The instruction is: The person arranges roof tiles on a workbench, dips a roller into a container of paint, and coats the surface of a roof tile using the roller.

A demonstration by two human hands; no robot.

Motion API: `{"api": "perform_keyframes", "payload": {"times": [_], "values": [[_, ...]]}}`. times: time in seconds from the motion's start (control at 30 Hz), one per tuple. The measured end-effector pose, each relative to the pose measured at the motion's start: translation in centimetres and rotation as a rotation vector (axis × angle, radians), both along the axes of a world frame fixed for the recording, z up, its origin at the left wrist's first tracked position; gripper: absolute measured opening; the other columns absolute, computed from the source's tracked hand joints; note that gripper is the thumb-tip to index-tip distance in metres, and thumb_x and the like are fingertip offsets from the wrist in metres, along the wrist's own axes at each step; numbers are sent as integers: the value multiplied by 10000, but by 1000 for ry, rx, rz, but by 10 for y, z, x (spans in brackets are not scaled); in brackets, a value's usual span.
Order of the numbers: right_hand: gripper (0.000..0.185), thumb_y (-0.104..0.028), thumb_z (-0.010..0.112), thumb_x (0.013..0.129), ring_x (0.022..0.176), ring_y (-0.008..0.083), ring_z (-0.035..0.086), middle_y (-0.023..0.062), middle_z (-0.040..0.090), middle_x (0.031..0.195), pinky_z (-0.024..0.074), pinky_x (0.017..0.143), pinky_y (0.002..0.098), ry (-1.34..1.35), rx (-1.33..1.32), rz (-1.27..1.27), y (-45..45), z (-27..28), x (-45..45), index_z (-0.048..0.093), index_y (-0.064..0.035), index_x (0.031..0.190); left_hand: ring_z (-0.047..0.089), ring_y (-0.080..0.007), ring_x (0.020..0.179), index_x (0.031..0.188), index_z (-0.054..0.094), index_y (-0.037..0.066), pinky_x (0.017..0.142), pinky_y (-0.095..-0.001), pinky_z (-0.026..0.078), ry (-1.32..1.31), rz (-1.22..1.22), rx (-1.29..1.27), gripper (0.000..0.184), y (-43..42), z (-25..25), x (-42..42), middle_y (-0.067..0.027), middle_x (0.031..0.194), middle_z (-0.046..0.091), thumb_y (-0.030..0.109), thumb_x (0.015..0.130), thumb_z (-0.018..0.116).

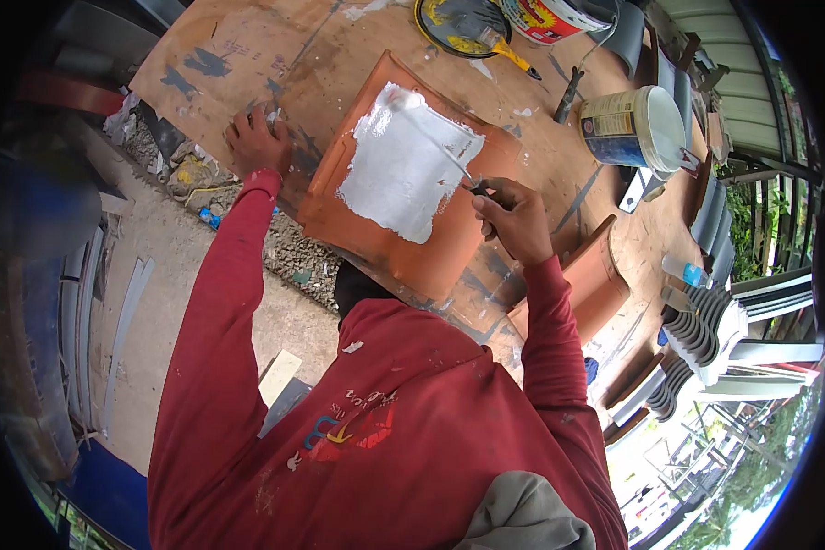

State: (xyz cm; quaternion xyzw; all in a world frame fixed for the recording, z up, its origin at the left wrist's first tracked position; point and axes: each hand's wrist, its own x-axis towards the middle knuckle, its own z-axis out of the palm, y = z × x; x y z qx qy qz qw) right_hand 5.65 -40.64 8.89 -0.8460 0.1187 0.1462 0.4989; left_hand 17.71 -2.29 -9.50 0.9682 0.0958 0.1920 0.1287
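Observation:
An orange clay roof tile (325, 206) lies on the wooden table in front of me, with a patch of white paint (399, 183) over its middle. My right hand (515, 220) is closed around the dark handle of a paint roller (454, 158) at the tile's right side. The roller's thin metal rod reaches across the white patch toward the tile's far edge, where its head blends into the wet paint. Resting on the table's left edge, my left hand (258, 142) has its fingers apart and holds nothing. It is beside the tile, not touching it.
Beyond the tile are a black tray (454, 26) with yellow paint, a yellow-handled brush (515, 57) and a labelled bucket (545, 20). At right stand a paint bucket (623, 128), another orange tile (587, 284), a plastic bottle (683, 270) and stacked grey tiles (697, 321).

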Motion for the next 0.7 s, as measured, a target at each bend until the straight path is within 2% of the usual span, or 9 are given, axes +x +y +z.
{"api": "perform_keyframes", "payload": {"times": [0.03,0.13,0.27,0.37,0.43,0.53,0.63,0.7], "values": [[232,-171,689,995,564,121,621,72,653,721,510,498,299,97,196,-70,1,9,0,714,49,1066,520,-410,1174,1285,637,122,1028,-538,449,4,6,-3,435,0,0,-1,-163,1295,545,367,925,636],[231,-173,658,1021,523,99,592,34,628,722,495,451,259,90,271,-109,5,14,6,686,49,1077,520,-412,1172,1255,640,115,1027,-540,449,-3,5,5,413,-3,-1,0,-163,1284,543,362,924,633],[217,-170,646,1025,498,102,573,35,611,696,487,446,271,117,327,-163,15,-5,18,679,44,1040,512,-413,1182,1252,638,110,1029,-541,449,-30,2,27,411,-1,-5,0,-165,1281,539,354,921,632],[216,-169,631,1033,484,102,565,32,598,679,471,425,278,82,224,-142,10,-6,15,680,41,1039,509,-414,1186,1265,638,111,1031,-539,449,-16,2,17,424,-1,-4,1,-166,1285,539,355,919,631],[251,-221,620,1054,484,90,540,19,590,680,456,445,265,161,84,-204,-8,8,-4,649,5,948,508,-414,1186,1275,639,113,1031,-537,449,6,6,18,431,0,-3,-1,-166,1289,539,356,918,630],[238,-192,633,1034,480,91,544,16,567,645,439,407,283,133,-19,-216,-50,10,-34,679,23,942,513,-413,1178,1261,640,107,1028,-534,452,-34,3,14,425,-1,-3,0,-164,1278,545,353,915,635],[264,-211,647,1027,486,90,533,10,570,643,418,407,281,143,-2,-232,-62,24,-49,675,17,896,516,-412,1177,1265,642,111,1027,-531,454,-24,-4,13,421,-1,-5,0,-160,1284,549,348,917,635],[270,-221,655,1021,484,91,529,15,575,643,421,415,292,130,-23,-227,-54,15,-49,685,22,907,516,-408,1185,1278,643,118,1031,-528,452,-23,8,53,428,-1,-5,0,-157,1298,550,350,919,636]]}}
